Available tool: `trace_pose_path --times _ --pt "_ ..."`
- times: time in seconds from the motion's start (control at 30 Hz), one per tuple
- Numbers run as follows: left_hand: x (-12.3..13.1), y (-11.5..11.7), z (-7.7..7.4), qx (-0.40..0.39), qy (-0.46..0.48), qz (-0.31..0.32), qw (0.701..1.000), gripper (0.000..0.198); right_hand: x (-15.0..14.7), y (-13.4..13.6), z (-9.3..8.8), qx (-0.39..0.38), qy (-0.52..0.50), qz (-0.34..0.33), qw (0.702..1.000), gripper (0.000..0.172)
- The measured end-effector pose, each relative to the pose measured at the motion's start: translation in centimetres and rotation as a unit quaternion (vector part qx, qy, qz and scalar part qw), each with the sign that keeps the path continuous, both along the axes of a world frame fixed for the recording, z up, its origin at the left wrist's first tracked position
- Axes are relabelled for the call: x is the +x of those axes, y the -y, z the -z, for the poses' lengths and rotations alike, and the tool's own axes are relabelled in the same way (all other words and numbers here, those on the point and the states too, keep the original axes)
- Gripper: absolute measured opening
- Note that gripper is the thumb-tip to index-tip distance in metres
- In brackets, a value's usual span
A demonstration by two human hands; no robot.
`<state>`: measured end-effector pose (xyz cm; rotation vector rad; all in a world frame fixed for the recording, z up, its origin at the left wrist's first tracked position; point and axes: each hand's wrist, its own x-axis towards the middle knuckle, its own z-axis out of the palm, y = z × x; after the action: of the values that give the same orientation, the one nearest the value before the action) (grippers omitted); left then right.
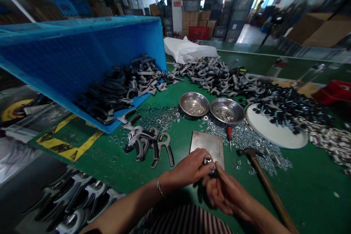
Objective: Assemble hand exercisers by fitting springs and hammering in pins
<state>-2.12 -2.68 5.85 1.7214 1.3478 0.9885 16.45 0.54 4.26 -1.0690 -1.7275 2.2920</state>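
My left hand (190, 166) and my right hand (223, 190) meet in front of me, fingers closed round one spring clamp (207, 160). Its round metal end shows between the fingers; black parts stick out below, and the rest is hidden by my hands. Just beyond them a flat metal plate (207, 144) lies on the green table (175, 111). Several grey-and-black spring clamps (142, 140) lie to the left of my hands. On the right are a red-handled screwdriver (229, 135) and a hammer (267, 181) with a wooden handle.
Two steel bowls (186, 97) of small parts stand behind the plate amid loose washers and nuts (246, 140). A white round tray (263, 137) holds black-headed screws. A tipped blue crate (115, 40) with clamp parts stands left; a grey parts heap (211, 73) lies behind.
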Motion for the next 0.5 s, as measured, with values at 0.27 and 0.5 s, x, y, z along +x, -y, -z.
trace_pose_path --times 0.27,0.5 --pt "0.6 -0.5 0.3 0.046 0.028 0.006 0.999 0.019 0.3 -0.6 -0.3 0.15 -0.016 0.058 0.987 0.062" --pt "1.2 -0.7 0.1 0.001 0.087 -0.096 0.992 0.026 0.7 -1.1 -0.1 0.187 -0.001 0.107 0.977 0.048"
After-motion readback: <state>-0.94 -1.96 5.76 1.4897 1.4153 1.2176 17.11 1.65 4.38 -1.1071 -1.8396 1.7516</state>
